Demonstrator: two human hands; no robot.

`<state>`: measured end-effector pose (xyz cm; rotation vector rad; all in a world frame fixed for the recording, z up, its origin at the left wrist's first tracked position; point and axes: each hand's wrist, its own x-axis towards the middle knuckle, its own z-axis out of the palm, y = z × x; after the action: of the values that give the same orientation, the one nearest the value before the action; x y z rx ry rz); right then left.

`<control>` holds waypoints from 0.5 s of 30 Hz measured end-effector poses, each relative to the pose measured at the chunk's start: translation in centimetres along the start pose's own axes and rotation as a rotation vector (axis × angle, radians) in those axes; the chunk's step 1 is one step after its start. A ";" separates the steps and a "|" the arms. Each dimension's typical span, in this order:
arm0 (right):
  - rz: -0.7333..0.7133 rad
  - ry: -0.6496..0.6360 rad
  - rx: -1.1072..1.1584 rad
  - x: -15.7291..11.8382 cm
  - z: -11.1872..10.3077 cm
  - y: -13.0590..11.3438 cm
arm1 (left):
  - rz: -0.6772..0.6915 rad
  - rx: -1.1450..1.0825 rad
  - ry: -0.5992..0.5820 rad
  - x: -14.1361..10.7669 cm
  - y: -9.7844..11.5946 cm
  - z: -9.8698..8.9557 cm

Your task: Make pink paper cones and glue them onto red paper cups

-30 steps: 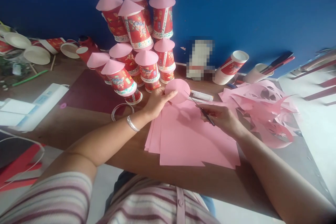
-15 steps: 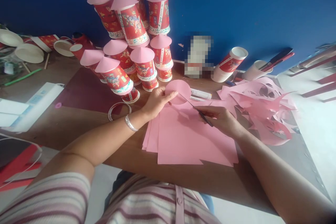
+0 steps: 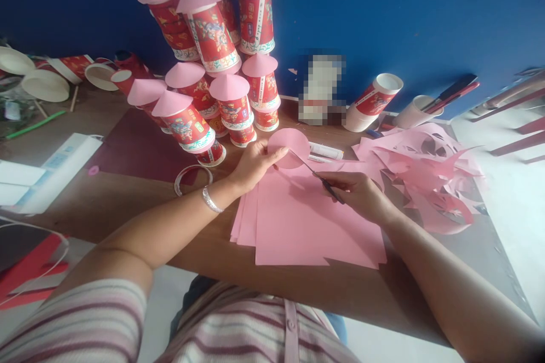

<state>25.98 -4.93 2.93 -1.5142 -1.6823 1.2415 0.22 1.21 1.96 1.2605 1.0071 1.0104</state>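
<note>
Scissors (image 3: pixel 327 185) have advanced across the pink disc (image 3: pixel 293 140), right hand (image 3: pixel 361 195) gripping them, left hand (image 3: pixel 254 166) pinching its edge.

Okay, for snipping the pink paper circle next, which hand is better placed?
Probably the right hand: it holds the scissors, whose blades reach the pink paper circle. The left hand is occupied gripping the circle's left side.

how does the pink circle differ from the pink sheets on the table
The pink circle is round, while the pink sheets have mostly straight edges. The circle is much smaller than the sheets. The circle is held in the left hand, with scissors at it; the sheets lie overlapping on the table. Both are pink.
</note>
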 end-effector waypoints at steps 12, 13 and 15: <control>0.009 0.001 -0.060 0.0 -0.2 0.8 | 0.024 -0.005 -0.005 0.0 -0.2 0.0; 0.011 0.001 -0.066 0.0 -0.2 0.8 | 0.029 -0.002 -0.006 0.0 -0.2 0.0; 0.012 0.003 -0.078 -0.1 -0.2 0.9 | 0.035 0.008 -0.011 0.0 -0.2 -0.1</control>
<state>26.63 -5.00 2.23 -1.5736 -1.7407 1.1922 0.11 1.22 1.77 1.2928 0.9841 1.0267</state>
